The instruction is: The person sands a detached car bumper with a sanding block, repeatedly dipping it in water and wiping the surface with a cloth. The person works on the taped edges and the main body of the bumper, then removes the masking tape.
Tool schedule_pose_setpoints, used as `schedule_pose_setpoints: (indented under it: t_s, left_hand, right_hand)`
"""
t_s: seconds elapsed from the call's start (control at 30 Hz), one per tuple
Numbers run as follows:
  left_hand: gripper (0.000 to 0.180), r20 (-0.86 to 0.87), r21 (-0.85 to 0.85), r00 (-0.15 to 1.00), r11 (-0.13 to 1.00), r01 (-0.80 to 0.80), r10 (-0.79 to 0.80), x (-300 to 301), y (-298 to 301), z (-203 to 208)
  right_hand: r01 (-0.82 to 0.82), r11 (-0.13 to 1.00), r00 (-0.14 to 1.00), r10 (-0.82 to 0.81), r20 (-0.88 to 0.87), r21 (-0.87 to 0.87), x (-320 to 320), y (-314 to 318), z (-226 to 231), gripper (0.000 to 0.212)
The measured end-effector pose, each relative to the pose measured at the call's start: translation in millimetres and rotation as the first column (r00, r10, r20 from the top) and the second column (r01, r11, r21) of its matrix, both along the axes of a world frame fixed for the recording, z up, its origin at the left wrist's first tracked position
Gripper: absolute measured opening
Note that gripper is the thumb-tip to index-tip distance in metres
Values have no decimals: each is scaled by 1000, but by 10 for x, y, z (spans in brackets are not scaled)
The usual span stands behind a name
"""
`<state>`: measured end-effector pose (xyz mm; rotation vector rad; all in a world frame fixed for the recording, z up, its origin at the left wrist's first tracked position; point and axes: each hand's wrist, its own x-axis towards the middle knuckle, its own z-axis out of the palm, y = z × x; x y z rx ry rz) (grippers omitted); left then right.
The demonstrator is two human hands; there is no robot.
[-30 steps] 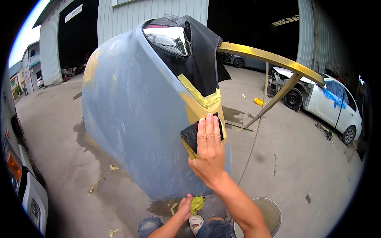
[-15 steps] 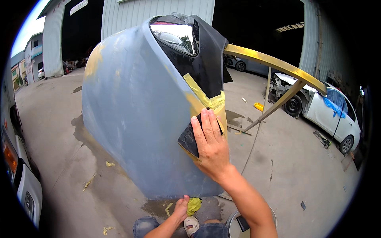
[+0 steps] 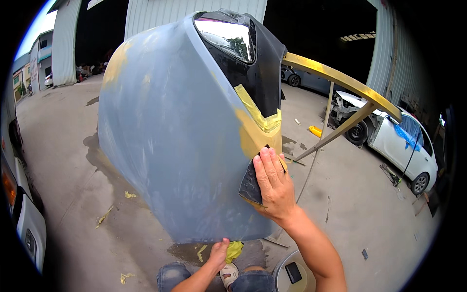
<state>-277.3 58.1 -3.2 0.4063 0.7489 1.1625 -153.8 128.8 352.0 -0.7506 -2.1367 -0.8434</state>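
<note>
A large grey-primed car body panel (image 3: 180, 146), with tan filler patches, stands tilted in front of me. Yellow masking tape (image 3: 253, 109) edges its black insert (image 3: 265, 78), which holds a glossy lens (image 3: 227, 40). My right hand (image 3: 276, 184) lies over a black sheet of sandpaper (image 3: 250, 184), pressing it against the panel's right side just below the filler. At the panel's bottom edge, my left hand (image 3: 219, 254) is closed around a crumpled yellow-green cloth (image 3: 234, 252), thumb up near the edge; its fingers are partly hidden.
A yellowed metal stand (image 3: 350, 85) reaches out to the right behind the panel. By my right forearm is a bucket (image 3: 304, 280) with a dark rectangular object (image 3: 293, 272). A white car (image 3: 401, 141) stands far right, another vehicle (image 3: 31, 219) close on the left. Tape scraps litter the wet concrete.
My right hand and the sandpaper have slid down and to the right along the panel, uncovering more tan filler. The left hand keeps its place at the bottom edge. The view has shifted slightly.
</note>
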Motion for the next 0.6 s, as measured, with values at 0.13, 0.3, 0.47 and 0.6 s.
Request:
schedule_pose_setpoints:
  t_s: [0.13,0.3,0.47,0.6]
  left_hand:
    - [64,-9,25,1000,999,22,-22,49,-46,103]
    - [66,-3,12,1000,1000,7,-7,-18,-85,136]
    - [64,11,4,999,999,-39,39,18,-68,142]
    - [62,27,1,1000,1000,-3,3,-35,-57,205]
  right_hand:
    - [-11,1000,1000,11,-6,-7,-219,11,262,79]
    - [-8,1000,1000,8,-9,-7,-27,-5,22,78]
    - [35,999,997,-36,70,15,-434,17,445,76]
    - [9,1000,1000,-9,-11,-14,-139,-47,79,77]
